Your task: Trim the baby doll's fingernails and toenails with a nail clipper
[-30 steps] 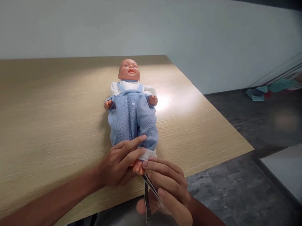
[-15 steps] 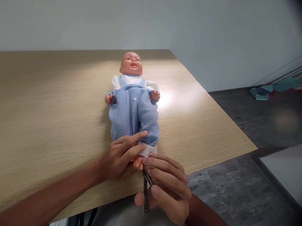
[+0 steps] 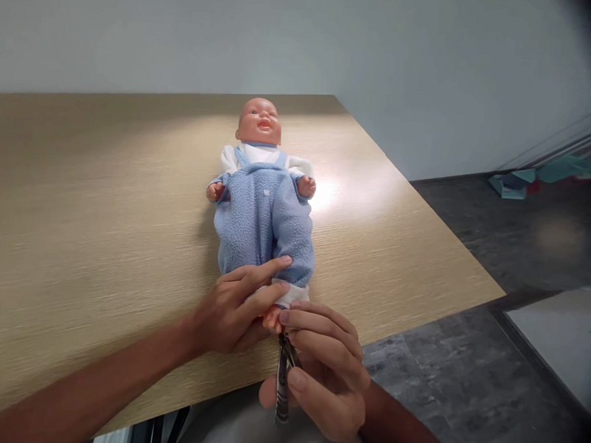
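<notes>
You are keeping both hands at the near end of the doll [image 3: 263, 204], which is lying face up on the bench [image 3: 123, 227], its head pointing away from you and its blue fleece overalls [image 3: 243, 235] running down toward you. The relation that matters is sitting at the bare toes [image 3: 272, 320], which are poking out below the white cuff [image 3: 299, 293]. Your nail clippers [image 3: 282, 387] are lying on the near side of them, long axis running roughly in line with the doll's leg, cutting end aimed away from you and tail end reaching past the near edge of the bench. That cutting end is sitting just beside the toes; whether it is touching them, you cannot tell.

Your right hand [image 3: 326, 363] is bringing the tool in from the right, index finger and thumb pinching the levers, which are forming a narrow V. Its other fingers are curling above the clippers, and one fingertip is resting against the foot. Your left hand [image 3: 230, 310] is coming across from the other side, two fingers stretching over the trouser leg [image 3: 294, 247] and cuff; whether its thumb is closing underneath, you cannot tell. Both hands are flanking the foot about equally closely.
</notes>
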Motion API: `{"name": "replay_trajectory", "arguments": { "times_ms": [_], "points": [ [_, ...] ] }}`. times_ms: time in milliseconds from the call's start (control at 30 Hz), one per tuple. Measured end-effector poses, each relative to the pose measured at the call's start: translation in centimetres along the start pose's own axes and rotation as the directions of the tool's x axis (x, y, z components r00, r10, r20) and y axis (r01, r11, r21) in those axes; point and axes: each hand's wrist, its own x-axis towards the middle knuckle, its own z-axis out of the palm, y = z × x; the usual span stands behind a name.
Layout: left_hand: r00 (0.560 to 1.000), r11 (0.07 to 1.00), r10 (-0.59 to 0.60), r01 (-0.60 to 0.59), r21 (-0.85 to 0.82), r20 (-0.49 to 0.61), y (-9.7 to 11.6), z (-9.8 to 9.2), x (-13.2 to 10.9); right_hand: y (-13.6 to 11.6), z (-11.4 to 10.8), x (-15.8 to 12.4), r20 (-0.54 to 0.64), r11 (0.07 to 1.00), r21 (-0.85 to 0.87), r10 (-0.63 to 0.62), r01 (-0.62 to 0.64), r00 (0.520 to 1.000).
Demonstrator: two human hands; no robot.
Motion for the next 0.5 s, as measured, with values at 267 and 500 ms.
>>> {"name": "replay_trajectory", "arguments": {
  "times_ms": [267,500],
  "points": [
    [1.0,1.0,0.013,-0.013,0.0,0.001,-0.1,0.0,-0.1,1.8,1.1,0.2,-0.233,0.985,0.083,-0.129,0.152,0.964],
    [0.999,0.999,0.012,-0.011,-0.03,0.035,-0.2,0.1,-0.1,2.0,0.6,0.2,-0.168,0.986,0.091,-0.121,0.137,0.978]
  ]
}}
